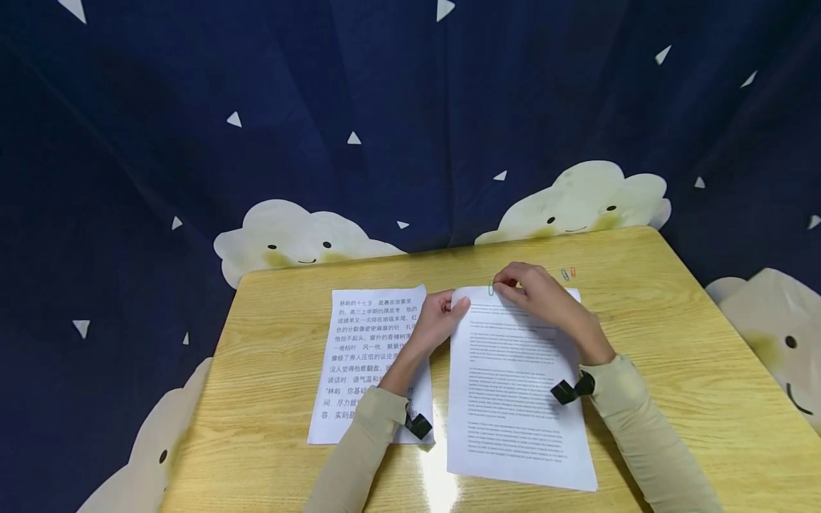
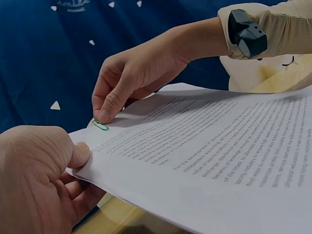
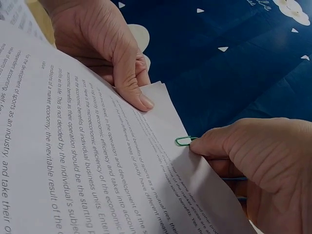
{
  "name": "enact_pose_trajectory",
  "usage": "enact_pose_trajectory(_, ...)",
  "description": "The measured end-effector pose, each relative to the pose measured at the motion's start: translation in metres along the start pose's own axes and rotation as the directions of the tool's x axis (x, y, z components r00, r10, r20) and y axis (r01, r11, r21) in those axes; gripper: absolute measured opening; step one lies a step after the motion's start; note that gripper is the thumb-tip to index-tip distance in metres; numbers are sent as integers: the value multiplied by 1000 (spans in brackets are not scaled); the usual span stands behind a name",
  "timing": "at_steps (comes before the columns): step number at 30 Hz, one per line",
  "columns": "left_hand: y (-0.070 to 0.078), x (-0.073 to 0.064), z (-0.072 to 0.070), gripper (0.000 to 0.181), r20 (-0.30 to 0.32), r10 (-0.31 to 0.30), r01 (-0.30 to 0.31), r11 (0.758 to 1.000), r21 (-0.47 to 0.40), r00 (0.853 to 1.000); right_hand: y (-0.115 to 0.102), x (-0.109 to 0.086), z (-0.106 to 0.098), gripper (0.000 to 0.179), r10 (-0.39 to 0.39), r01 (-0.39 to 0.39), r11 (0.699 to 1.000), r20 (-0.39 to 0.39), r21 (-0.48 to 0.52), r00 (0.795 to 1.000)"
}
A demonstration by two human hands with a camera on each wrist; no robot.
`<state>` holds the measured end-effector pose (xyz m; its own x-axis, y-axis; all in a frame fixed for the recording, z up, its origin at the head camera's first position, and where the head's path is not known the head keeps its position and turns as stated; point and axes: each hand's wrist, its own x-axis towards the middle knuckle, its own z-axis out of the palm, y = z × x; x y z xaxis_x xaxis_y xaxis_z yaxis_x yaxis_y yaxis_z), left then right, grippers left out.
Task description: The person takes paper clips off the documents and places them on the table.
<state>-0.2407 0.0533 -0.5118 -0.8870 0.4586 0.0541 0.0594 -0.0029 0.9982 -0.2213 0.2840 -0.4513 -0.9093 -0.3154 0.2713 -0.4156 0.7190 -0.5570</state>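
A stack of printed sheets [image 1: 513, 399] has its top end raised toward the hands. My left hand [image 1: 442, 317] grips its top left corner, thumb on the printed face and fingers underneath, as the left wrist view shows. At the top edge, my right hand [image 1: 539, 296] pinches a green paper clip [image 3: 184, 141] between thumb and fingers. The clip's looped end lies over the front of the paper, its other end hidden by the thumb. In the right wrist view, the sheet edges are slightly uneven near the left thumb.
Left of the stack lies another pile of paper [image 1: 359, 356] with large Chinese print, partly under the left forearm. A blue paper clip [image 1: 565, 275] and a red paper clip [image 1: 574, 272] rest near the back of the wooden table [image 1: 256, 427]. A dark blue curtain [image 1: 385, 71] hangs behind.
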Motion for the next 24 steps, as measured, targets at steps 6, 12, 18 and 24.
enact_pose_trajectory(6,2,-1,-1,26,19,9,-8,1000,-25,1000,-2,0,0,9,2,-2,1000,5,6,1000)
enact_pose_trajectory(12,3,-2,0,26,19,-3,4,1000,-19,1000,-3,0,-1,10,5,-5,1000,8,13,1000)
enact_pose_trajectory(18,3,-2,0,25,22,0,1,1000,-27,1000,-5,0,-2,8,8,-8,1000,13,21,1000)
enact_pose_trajectory(24,3,-2,0,26,36,8,-8,1000,-26,999,-5,-1,-2,10,11,-11,1000,22,24,1000)
